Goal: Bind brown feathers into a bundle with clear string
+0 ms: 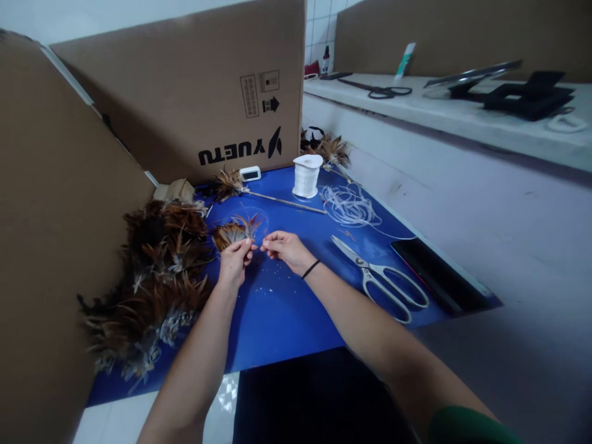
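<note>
Left hand point(235, 262): thumb and finger pinch the base of a small, fan-shaped brown-and-grey feather bundle point(231, 233), held just above the desk.
Right hand point(287, 248): fingertips pressed together just beside the left; anything between them is too fine to tell. A thin black band point(310, 269) circles the wrist.
Desk: a smooth, matte blue desk point(277, 333) dotted with pale flecks point(264, 290) below the hands.
Plumage: a shaggy heap of brown and black feathers point(161, 259), with downy grey tufts, banks up at the left.
Stick: a slim wooden stick point(287, 201), feathered at one end, lies beyond the hands.
Spool: a white, flanged cylindrical spool point(307, 177) stands upright near a loose tangle of translucent, glossy strands point(350, 206).
Blades: large metal scissors point(363, 263) with looped handles rest near a flat, shiny black slab point(437, 271).
Backdrop: a stiff brown cardboard panel point(185, 92) bears upside-down black lettering.
</note>
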A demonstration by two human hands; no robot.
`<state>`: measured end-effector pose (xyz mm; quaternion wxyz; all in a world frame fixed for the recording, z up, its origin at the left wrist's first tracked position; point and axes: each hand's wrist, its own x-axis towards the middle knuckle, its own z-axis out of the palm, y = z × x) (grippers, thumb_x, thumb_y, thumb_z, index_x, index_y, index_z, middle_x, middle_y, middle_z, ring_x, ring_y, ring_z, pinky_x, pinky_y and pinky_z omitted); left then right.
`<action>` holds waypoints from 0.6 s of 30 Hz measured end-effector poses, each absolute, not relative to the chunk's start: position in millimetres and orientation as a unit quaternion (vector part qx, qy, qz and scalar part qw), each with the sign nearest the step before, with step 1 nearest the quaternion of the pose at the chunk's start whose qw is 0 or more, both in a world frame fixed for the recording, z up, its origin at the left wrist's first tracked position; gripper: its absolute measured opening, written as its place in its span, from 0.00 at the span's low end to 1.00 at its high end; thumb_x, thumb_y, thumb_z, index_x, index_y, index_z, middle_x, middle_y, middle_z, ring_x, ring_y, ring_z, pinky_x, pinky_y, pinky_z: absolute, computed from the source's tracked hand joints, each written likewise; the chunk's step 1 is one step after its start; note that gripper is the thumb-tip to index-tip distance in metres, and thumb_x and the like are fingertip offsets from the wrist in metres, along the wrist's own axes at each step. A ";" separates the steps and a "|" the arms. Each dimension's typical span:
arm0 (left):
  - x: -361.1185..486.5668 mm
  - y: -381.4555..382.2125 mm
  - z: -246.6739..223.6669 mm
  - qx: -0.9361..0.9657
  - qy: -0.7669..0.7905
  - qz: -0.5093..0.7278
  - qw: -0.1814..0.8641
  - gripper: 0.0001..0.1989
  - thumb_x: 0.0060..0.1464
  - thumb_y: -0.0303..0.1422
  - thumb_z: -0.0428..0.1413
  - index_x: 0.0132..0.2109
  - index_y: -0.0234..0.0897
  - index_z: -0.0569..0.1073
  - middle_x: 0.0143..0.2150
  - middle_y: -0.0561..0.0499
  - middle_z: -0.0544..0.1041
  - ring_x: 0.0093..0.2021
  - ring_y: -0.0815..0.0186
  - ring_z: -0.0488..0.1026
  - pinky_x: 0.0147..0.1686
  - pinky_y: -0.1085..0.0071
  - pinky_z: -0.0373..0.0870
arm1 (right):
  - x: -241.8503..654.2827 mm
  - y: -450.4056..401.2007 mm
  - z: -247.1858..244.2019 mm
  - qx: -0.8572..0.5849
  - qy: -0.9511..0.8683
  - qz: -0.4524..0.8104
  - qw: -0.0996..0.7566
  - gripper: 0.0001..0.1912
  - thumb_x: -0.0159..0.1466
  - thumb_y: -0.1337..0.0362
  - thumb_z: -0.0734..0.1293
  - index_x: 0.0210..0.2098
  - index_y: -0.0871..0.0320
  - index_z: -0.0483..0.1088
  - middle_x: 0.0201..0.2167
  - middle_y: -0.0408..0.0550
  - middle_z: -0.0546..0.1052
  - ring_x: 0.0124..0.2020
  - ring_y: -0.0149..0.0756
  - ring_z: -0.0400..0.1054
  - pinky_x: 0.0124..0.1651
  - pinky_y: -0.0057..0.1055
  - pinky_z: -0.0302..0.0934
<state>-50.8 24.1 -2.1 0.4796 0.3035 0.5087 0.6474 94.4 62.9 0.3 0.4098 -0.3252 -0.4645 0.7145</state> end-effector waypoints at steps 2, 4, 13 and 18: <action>-51.2 23.0 -0.4 0.295 0.501 0.634 0.509 0.16 0.34 0.35 0.66 0.32 0.29 0.76 0.23 0.51 0.73 0.17 0.79 0.61 0.14 0.82 0.48 | 93.0 63.6 0.7 -0.317 -0.466 0.704 0.432 0.12 0.47 0.61 0.73 0.28 0.60 0.69 0.24 0.44 0.76 0.21 0.24 0.64 0.25 0.24 0.58; -51.5 21.9 1.2 0.287 0.493 0.618 0.541 0.16 0.34 0.35 0.67 0.31 0.28 0.75 0.23 0.51 0.72 0.17 0.79 0.61 0.13 0.83 0.47 | 91.6 64.6 1.4 -0.308 -0.476 0.686 0.456 0.12 0.47 0.61 0.72 0.28 0.60 0.69 0.24 0.43 0.75 0.21 0.24 0.63 0.25 0.24 0.58; -51.7 19.6 2.3 0.273 0.460 0.572 0.621 0.14 0.36 0.32 0.66 0.31 0.27 0.74 0.23 0.51 0.72 0.17 0.81 0.59 0.12 0.86 0.47 | 89.0 64.8 4.6 -0.319 -0.539 0.585 0.516 0.08 0.48 0.63 0.71 0.26 0.60 0.70 0.22 0.41 0.72 0.22 0.26 0.64 0.26 0.26 0.61; -53.3 19.7 2.1 0.269 0.451 0.564 0.638 0.13 0.38 0.31 0.65 0.32 0.26 0.74 0.23 0.51 0.71 0.17 0.81 0.59 0.11 0.86 0.48 | 91.3 65.9 3.6 -0.316 -0.591 0.510 0.539 0.07 0.51 0.64 0.69 0.28 0.60 0.70 0.25 0.43 0.74 0.25 0.28 0.66 0.32 0.28 0.63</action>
